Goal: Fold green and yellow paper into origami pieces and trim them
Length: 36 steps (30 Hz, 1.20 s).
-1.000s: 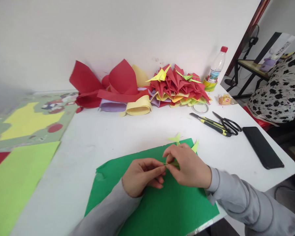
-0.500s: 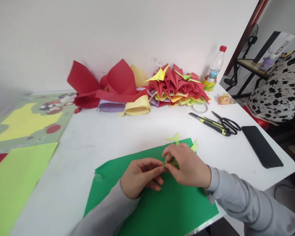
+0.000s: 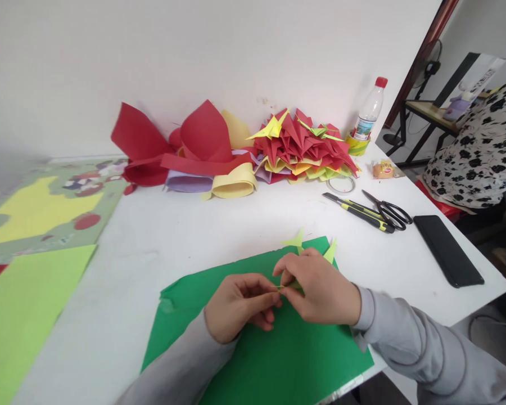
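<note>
Table: white top [image 3: 219, 225], pushed up to a white wall [image 3: 194, 45], person [image 3: 476, 152] in floral print off right
Green sheet [image 3: 253, 360]: right under my hands
Left hand [image 3: 240, 306] + right hand [image 3: 320, 289]: both pinching a skinny yellow-green paper bit [image 3: 280, 287], mostly blocked by fingers
Right side: utility knife [image 3: 358, 212], scissors [image 3: 388, 211], phone [image 3: 448, 251]
Back: folded paper pile [image 3: 299, 143], bottle [image 3: 369, 115]

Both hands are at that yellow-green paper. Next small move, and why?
I'd probably press lightly along the yellow-green paper with the right hand, the left hand steadying its end: both hands' fingers pinch it close together over the green sheet, and it shows as a thin line between them. I can't see any crease.
</note>
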Tool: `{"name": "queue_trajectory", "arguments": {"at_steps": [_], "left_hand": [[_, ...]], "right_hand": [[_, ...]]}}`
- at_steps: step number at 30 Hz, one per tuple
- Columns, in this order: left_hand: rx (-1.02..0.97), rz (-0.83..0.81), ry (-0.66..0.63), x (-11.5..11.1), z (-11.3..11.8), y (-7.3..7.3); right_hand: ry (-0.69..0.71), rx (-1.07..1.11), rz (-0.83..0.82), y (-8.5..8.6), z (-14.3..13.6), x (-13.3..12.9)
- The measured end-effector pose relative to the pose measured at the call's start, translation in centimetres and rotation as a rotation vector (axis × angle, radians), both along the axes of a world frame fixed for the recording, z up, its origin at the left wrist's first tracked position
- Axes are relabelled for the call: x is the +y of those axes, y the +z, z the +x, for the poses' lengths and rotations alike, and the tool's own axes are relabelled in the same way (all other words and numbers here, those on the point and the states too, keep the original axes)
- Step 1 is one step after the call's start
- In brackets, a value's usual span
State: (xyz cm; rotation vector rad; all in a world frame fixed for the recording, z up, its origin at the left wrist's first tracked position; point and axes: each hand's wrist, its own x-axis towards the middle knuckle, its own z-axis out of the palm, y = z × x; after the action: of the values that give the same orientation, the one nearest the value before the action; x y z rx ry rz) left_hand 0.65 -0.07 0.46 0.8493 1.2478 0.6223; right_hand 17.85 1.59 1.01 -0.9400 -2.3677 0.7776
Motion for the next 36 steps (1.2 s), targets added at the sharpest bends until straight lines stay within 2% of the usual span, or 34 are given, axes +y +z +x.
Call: {"name": "queue_trajectory", "arguments": {"at_steps": [6, 16, 22, 28, 32, 36], "left_hand": [[-0.051, -0.044, -0.044, 0.2, -0.3, -0.3], [0.033, 0.058, -0.035, 0.2, 0.4, 0.0], [0.055, 0.119, 0.016, -0.3, 0.2, 0.1], [0.085, 0.163, 0.024, -0.4, 0.4, -0.2], [0.228, 0.342, 0.022, -0.9, 0.5, -1.1], [0.563, 0.760, -0.022, -1.6, 0.6, -1.7]], "right_hand": [[0.010, -0.001, 0.021, 0.1, 0.0, 0.0], [-0.006, -0.063, -0.003, 0.1, -0.1, 0.0], [-0.078, -0.041, 0.017, 0.3, 0.0, 0.1], [-0.076, -0.014, 0.021, -0.1, 0.0, 0.2], [-0.074, -0.007, 0.016, -0.2, 0.1, 0.2], [-0.079, -0.018, 0.013, -0.2, 0.0, 0.1]]}}
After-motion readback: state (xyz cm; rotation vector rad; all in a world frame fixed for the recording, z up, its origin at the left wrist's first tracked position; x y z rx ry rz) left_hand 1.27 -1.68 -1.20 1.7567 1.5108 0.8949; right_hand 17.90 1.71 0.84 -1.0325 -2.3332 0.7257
